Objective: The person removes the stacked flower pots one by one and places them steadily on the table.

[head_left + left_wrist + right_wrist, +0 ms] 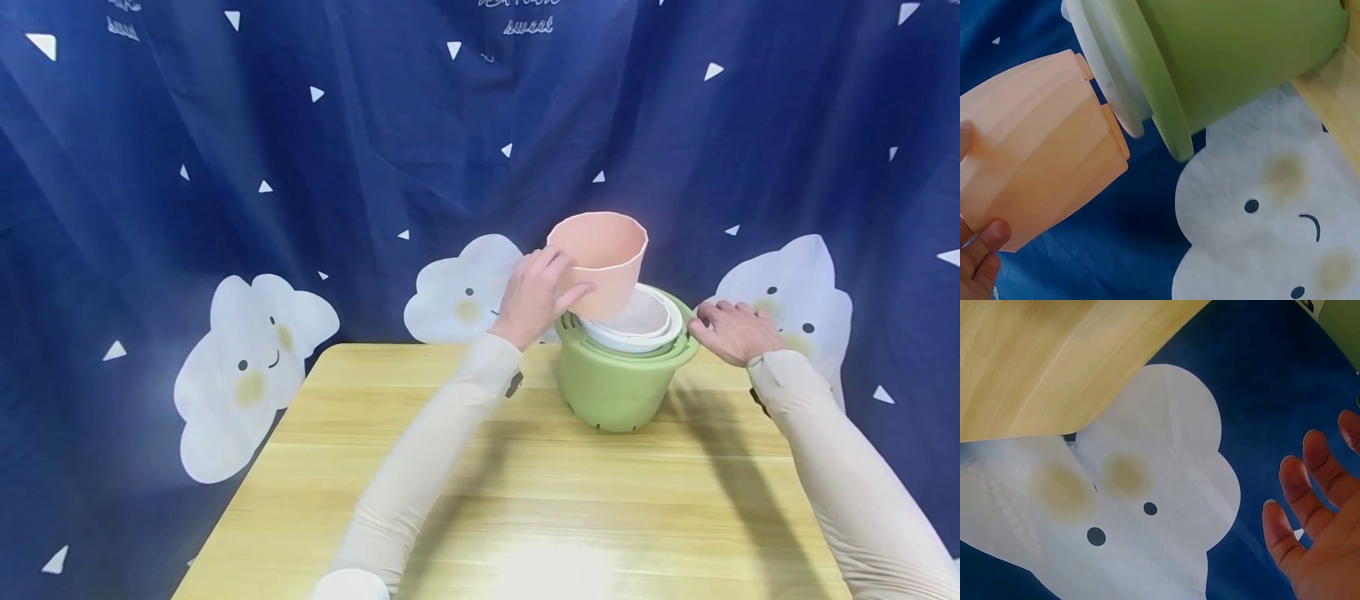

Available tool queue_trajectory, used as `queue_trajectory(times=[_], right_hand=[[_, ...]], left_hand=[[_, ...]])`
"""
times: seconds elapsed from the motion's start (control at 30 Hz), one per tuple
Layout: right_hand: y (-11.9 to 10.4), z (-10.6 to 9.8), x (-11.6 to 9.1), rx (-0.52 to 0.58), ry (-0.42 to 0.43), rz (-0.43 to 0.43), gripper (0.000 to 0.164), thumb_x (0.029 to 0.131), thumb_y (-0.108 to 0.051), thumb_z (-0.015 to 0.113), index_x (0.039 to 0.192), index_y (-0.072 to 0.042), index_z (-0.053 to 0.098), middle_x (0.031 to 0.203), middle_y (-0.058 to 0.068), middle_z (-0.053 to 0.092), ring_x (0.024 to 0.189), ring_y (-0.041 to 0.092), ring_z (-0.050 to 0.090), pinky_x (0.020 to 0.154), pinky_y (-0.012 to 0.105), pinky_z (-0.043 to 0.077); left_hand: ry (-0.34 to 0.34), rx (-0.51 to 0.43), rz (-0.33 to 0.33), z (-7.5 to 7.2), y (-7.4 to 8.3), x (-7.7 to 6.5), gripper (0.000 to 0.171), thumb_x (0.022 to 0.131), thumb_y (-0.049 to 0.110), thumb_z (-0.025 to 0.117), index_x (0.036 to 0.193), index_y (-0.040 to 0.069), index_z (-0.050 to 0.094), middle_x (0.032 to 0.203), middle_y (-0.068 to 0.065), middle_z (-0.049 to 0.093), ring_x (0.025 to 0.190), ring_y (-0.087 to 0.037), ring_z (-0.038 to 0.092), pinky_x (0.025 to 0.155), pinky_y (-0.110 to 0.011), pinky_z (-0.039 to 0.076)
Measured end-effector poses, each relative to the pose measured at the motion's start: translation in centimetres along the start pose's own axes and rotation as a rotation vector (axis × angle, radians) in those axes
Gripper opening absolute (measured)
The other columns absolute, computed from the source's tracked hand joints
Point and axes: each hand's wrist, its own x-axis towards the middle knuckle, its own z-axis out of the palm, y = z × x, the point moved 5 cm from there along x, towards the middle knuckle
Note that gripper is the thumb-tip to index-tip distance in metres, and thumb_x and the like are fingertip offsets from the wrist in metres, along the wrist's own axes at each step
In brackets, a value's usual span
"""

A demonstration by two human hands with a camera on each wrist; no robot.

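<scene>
One smiling cloud (240, 379) hangs on the blue curtain (420, 108), past the left edge of the counter (360, 433); a second cloud (461, 287) shows beyond the far edge. Next comes the left hand (536, 292), thumb and fingers pinching the pink pot (611, 287) by its left side near the rim. That pot is held up over the white pot (637, 327), their edges very close; I can't tell whether they touch. White sits nested in the green pot (615, 387), upright at the counter's far right. Rightmost, the right hand (738, 333) holds nothing, fingers loosely bent beside the green rim, before a third cloud (806, 287).
</scene>
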Motion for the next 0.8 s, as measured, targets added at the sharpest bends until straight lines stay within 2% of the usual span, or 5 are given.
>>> queue_trajectory(times=[0.37,0.8], right_hand=[[0.3,0.2,0.0,0.005,-0.002,0.009,0.057,0.104,-0.051,0.028,0.128,-0.010,0.060,0.128,0.022,0.062,0.112,0.046,0.056,0.073,0.049,0.038],[0.2,0.0,-0.1,0.015,-0.006,0.005,0.058,0.104,-0.051,0.028,0.131,-0.009,0.059,0.128,0.023,0.062,0.112,0.047,0.056,0.072,0.049,0.038]], left_hand=[[-0.013,-0.029,-0.098,-1.3,-2.6,-0.8,0.038,0.092,0.044,0.076,0.106,0.008,0.069,0.109,-0.004,0.068,0.097,-0.024,0.063,0.088,-0.036,0.054],[0.008,-0.023,-0.140,-2.1,-5.9,-2.8,0.037,0.091,0.040,0.079,0.105,0.007,0.069,0.104,-0.007,0.068,0.093,-0.026,0.065,0.082,-0.039,0.056]])
